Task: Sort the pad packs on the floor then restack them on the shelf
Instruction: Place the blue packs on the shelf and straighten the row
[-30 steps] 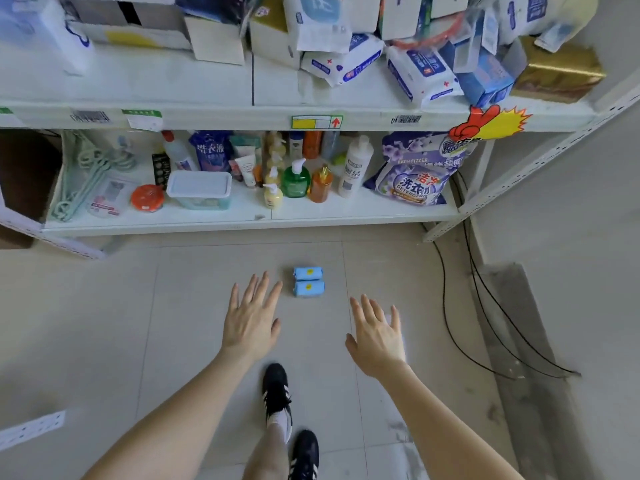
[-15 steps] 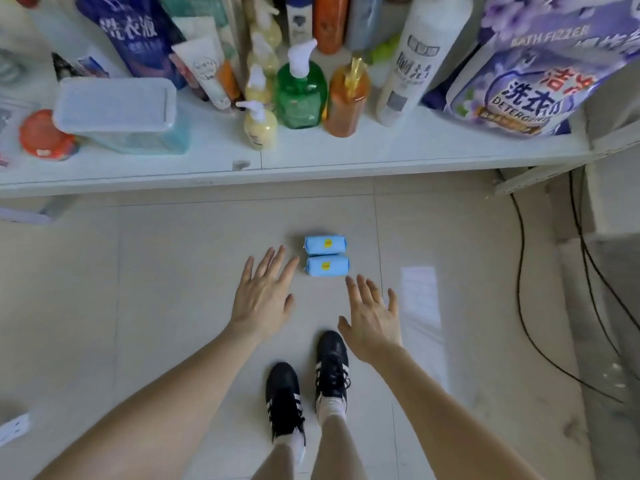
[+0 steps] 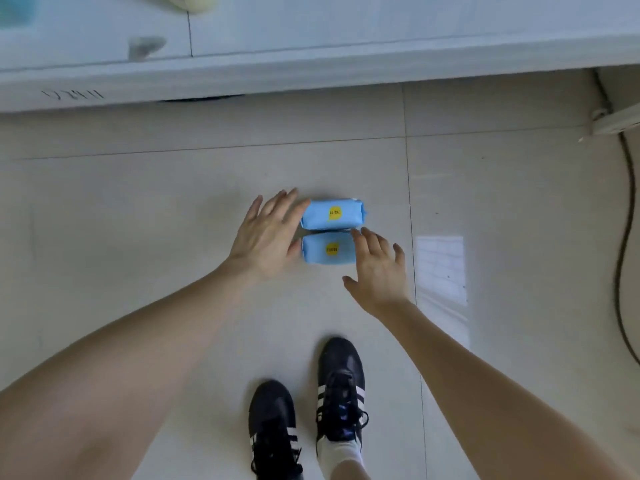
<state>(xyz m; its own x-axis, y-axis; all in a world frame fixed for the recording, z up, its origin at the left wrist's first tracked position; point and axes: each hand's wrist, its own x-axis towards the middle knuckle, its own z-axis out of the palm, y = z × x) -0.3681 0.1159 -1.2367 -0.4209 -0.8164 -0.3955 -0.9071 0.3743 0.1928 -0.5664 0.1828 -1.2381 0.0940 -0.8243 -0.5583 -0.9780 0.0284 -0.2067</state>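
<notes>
- Looking straight down on two blue pad parcels lying on the floor [image 3: 145,209], a little out from the front edge of the shelf [image 3: 311,69]: a far pack [image 3: 334,214] and a near pack [image 3: 327,249].
- Lying long side to long side and touching, each flat, each with a round yellow label facing up.
- Reaching in from the left with the left hand [image 3: 266,233], fingers straight and fanned apart, palm down.
- Setting that hand's forefinger tip against the left end of the far pack and its thumb beside the left end of the near pack; probably touching both, though hard to tell from above.
- Reaching in from the right with the right hand [image 3: 377,268], fingers apart and slightly bent, covering the right end of the near pack, fingertips at the seam between the two; gripping nothing visibly.
- Standing behind the packs in black shoes [image 3: 341,386] with white stripes, toes toward the shelf.
- Showing a bright patch of light [image 3: 440,268] on the tile just right of the right hand.
- Trailing along the right edge of the floor, a dark cable [image 3: 625,216].
- Blurring everything on the shelf board beyond naming.
</notes>
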